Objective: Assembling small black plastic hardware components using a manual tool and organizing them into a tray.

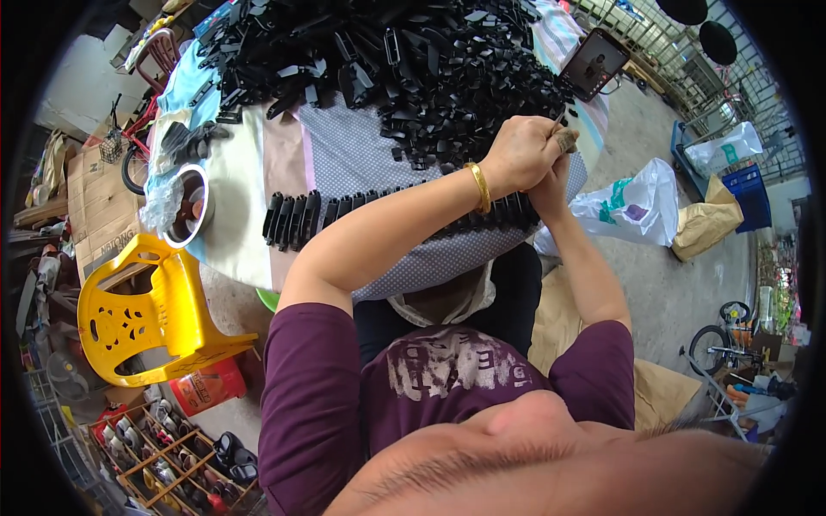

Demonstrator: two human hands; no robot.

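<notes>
My left hand (523,153), with a gold bracelet (479,188) at the wrist, reaches across to the table's right side. Its fingers are closed, pressed against my right hand (551,187). That hand is curled too, partly covered by the left. A thin, dark tip shows above the fingers, but what they hold is too small and hidden to name. Just beyond lies a heap of small black plastic pieces (456,112). Longer black plastic parts (344,43) are piled farther back. Nearer me, a row of black plastic parts (292,221) stands side by side, partly hidden under my left forearm.
A patterned cloth (344,138) covers the round table. A phone (594,64) leans at its right edge, and a white-rimmed bowl (205,219) sits at the left. Yellow plastic chair (185,318) stands at left; white bags (632,202) and a brown sack (707,219) lie right.
</notes>
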